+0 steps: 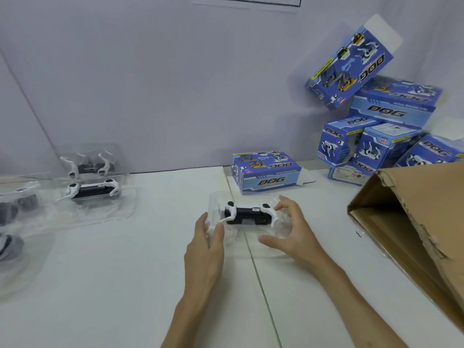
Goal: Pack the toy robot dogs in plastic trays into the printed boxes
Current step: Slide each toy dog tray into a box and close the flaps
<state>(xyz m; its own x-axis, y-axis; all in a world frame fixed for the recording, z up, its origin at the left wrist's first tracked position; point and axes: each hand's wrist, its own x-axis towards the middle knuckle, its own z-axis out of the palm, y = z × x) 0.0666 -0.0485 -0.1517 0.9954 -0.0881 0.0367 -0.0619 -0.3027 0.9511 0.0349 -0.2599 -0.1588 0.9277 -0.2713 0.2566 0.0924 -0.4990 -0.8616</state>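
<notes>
Currently, a person is holding a clear plastic tray (248, 237) near the middle of a white table (125, 285); whether it is resting on the surface or lifted just off it is unclear. A black-and-white toy robot dog (247, 214) is lying folded in the tray. The left hand (204, 243) is gripping the tray's left end, with the thumb on top and the fingers curled round the edge. The right hand (292, 232) is cupping the right end, fingers spread and arched over the far side, thumb at the near side. Just behind the tray, a blue printed box (266, 174) is lying flat, its end flap (305, 179) hanging open to the right.

Several risks are showing. The tray looks thin, so a hard squeeze may be enough to buckle it and pop the dog loose. Nothing is steadying the box, so it will probably slide when the tray is pushed in. A tray corner could also catch on the flap. To the right, one box (351, 64) is leaning steeply on a pile of packed boxes (376, 144) and may tumble.
</notes>
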